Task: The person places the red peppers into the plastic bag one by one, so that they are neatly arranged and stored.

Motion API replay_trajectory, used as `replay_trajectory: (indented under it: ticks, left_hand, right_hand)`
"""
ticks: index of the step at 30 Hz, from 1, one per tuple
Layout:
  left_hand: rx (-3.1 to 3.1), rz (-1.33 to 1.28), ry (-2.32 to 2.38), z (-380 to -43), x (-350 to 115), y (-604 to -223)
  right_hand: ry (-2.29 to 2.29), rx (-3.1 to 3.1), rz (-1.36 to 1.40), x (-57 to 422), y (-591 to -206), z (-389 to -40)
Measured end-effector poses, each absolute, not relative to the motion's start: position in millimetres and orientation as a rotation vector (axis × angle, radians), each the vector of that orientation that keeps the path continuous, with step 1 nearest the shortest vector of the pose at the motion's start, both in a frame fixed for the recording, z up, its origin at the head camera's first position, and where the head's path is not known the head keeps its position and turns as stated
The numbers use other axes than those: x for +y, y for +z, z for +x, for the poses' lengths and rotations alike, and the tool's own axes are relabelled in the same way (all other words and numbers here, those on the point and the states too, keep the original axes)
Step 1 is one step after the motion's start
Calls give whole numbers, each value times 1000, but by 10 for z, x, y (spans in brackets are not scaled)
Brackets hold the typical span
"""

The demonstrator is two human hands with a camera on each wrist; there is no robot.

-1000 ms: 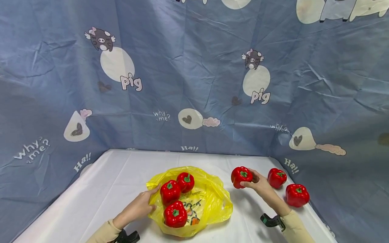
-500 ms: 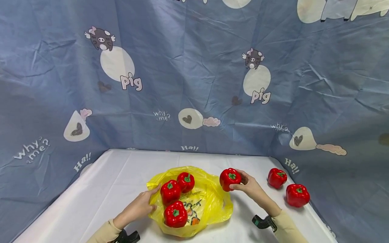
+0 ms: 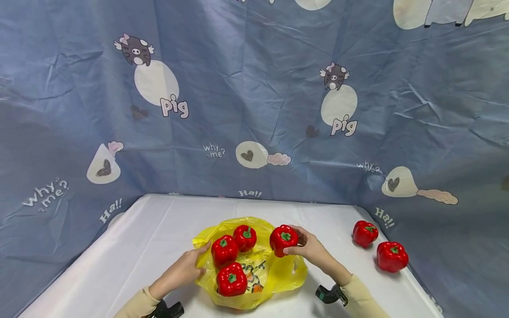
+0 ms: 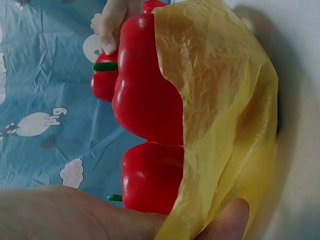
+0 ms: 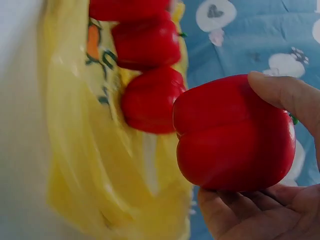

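A yellow plastic bag lies spread with its mouth up on the white table. Three red bell peppers sit in it: a front one, a middle one and a rear one. My left hand holds the bag's left rim; in the left wrist view the thumb lies on the bag's outer side. Between thumb and fingers, my right hand grips another red bell pepper above the bag's right part. In the right wrist view this held pepper is apart from the table.
Two more red bell peppers, one farther back and one nearer, rest on the table's right side. Behind the white table hangs a blue cloth with pig prints, which also runs along both sides.
My right hand has carried its bell pepper leftward from beside the bag to over the bag's right part. The left hand stays on the rim, and the bagged peppers keep their places.
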State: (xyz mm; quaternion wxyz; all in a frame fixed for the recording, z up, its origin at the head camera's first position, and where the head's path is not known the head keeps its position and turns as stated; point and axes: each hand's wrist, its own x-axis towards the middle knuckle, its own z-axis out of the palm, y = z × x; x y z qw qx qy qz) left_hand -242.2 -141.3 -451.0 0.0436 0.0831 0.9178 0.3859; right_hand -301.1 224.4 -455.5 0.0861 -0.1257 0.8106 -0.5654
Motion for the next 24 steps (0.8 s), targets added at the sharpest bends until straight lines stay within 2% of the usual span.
replay_trajectory:
  ticks: [24]
  left_hand:
    - [2788,273,1191,-2407,-1407,-4491]
  right_hand:
    - [-1606,2330,-542,1709,-4832,-2933]
